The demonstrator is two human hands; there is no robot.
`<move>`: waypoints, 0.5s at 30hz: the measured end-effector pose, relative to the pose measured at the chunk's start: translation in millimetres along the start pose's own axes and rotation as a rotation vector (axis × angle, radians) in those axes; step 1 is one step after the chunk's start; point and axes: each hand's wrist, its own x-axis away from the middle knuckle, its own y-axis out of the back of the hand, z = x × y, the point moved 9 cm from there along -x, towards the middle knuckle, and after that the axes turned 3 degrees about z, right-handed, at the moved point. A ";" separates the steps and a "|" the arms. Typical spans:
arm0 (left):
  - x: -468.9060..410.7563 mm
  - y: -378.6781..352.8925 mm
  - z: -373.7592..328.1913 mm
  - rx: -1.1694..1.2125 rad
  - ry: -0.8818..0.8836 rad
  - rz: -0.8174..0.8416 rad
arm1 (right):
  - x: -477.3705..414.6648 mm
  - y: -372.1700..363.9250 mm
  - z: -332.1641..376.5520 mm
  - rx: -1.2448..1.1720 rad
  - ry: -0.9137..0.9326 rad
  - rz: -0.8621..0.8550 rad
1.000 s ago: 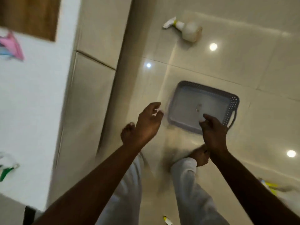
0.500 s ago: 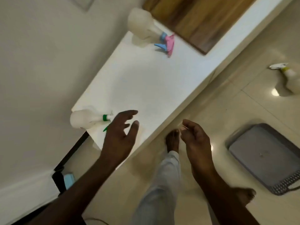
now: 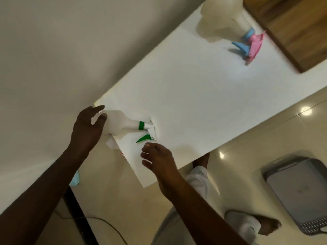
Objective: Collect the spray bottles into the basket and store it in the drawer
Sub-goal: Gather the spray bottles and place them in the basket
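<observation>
A white spray bottle with a green trigger (image 3: 123, 125) lies on its side at the near corner of the white countertop (image 3: 203, 103). My left hand (image 3: 88, 129) hovers open at the bottle's base, fingers spread, touching or nearly touching it. My right hand (image 3: 157, 160) is open just below the green trigger, apart from it. A second white bottle with a pink and blue sprayer (image 3: 228, 22) stands at the far end of the counter. The grey basket (image 3: 300, 190) sits empty on the floor at the right.
A cream wall runs along the left of the counter. A wooden panel (image 3: 292, 29) lies at the counter's far right. My bare feet and white trousers (image 3: 200, 179) stand on the glossy tiled floor between counter and basket. A dark cable trails on the floor below.
The view swung from the floor and basket up to the counter. Both hands moved forward to the green-trigger bottle, the left one reaching its base.
</observation>
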 end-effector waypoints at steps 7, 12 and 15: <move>-27.4 -27.8 17.1 0.094 0.095 0.144 | -61.3 -85.4 -15.7 -0.358 -0.204 0.086; -5.8 -36.3 6.2 0.218 0.043 0.123 | -68.6 -81.4 -3.8 -0.387 -0.103 0.046; 13.1 -39.6 -14.3 0.335 -0.006 0.092 | -53.9 -62.3 10.1 -0.312 0.018 0.019</move>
